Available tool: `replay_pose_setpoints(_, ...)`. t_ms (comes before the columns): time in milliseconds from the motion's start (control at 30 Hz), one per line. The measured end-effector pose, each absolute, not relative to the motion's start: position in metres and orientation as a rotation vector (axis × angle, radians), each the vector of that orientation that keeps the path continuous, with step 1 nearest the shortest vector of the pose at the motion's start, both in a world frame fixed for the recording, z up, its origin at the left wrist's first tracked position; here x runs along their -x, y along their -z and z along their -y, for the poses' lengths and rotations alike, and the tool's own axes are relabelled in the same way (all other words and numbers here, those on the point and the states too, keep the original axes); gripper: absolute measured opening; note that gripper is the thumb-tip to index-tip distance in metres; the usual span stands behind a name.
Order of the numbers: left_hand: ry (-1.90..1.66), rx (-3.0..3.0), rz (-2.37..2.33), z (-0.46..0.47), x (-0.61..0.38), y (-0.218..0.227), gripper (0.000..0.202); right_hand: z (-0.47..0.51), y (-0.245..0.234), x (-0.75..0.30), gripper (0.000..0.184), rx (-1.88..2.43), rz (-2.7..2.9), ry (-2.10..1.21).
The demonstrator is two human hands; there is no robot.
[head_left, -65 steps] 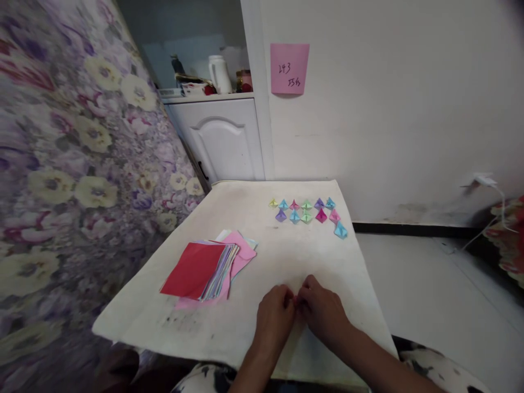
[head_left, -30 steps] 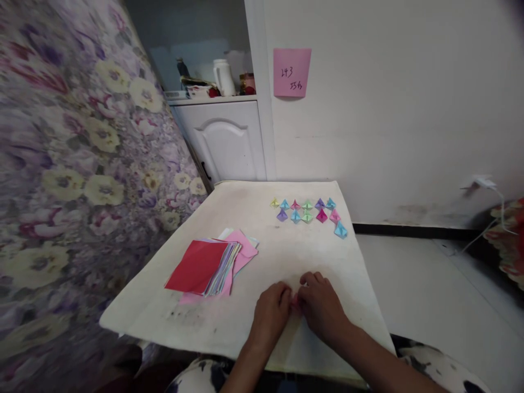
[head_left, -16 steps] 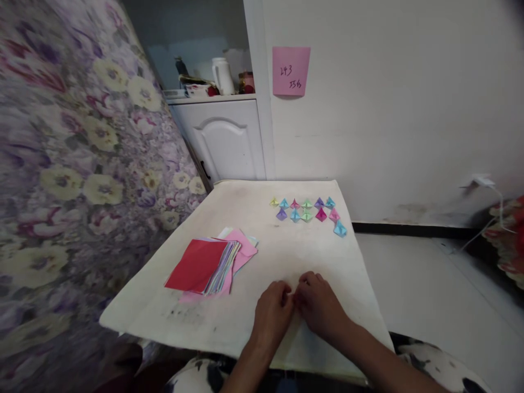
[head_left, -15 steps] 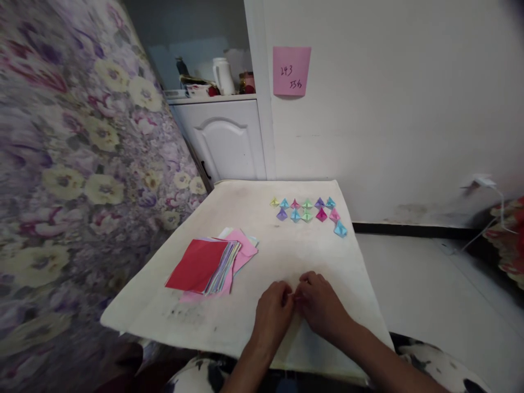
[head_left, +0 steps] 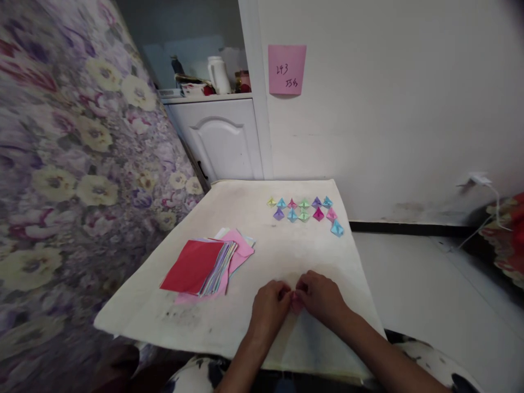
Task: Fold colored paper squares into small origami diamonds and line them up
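Note:
Near the front of the cloth-covered table (head_left: 245,322), a small piece of pink paper (head_left: 296,304) is pinched between my two hands. My left hand (head_left: 271,304) is closed on its left side, thumb and forefinger together. On the other side my right hand (head_left: 320,295) also pinches it, and the fingertips of both hands nearly meet. Most of the paper is hidden by my fingers, so its folds cannot be made out. Small folded paper pieces in several colours, such as a magenta one (head_left: 318,213) and a blue one (head_left: 337,228), lie in rows at the back right.
Left of my hands lies a stack of coloured paper with a red sheet (head_left: 192,267) on top and pink sheets (head_left: 241,249) beneath. A floral curtain (head_left: 94,191) hangs along the left. Behind the table stand a white cabinet (head_left: 223,147) and a wall with a pink note (head_left: 286,70).
More of the pink paper shows below my fingertips now. Both hands keep their pinch in nearly the same place. The whole view has shifted slightly.

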State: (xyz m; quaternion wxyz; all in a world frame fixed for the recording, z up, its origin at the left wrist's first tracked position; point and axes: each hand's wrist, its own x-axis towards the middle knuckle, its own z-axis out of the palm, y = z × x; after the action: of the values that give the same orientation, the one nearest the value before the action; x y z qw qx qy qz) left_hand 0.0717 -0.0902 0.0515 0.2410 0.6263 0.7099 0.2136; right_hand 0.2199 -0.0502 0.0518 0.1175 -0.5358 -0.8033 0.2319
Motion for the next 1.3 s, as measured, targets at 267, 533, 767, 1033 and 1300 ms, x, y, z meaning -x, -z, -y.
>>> replay_pose_setpoints(267,-0.560,-1.693,-1.952,0.089,-0.075,-0.049,0.015,0.051,-0.047,-0.218,0.012,1.566,2.380,-0.642)
replay_pose_setpoints(533,-0.587,-1.698,-1.957,0.091,-0.075,-0.045,0.014,0.062,-0.057,-0.222,0.008,1.416,2.367,-0.594)
replay_pose_setpoints(767,-0.611,-1.711,-1.961,0.091,-0.074,-0.044,0.015,0.065,-0.050,-0.212,0.005,1.353,2.422,-0.437)
replay_pose_setpoints(1033,-0.592,-1.738,-1.963,0.091,-0.074,-0.046,0.017,0.063,-0.048,-0.212,0.014,1.343,2.496,-0.440)
replay_pose_setpoints(1300,-0.574,-1.769,-1.974,0.090,-0.075,-0.043,0.017,0.065,-0.046,-0.201,0.014,1.368,2.528,-0.366)
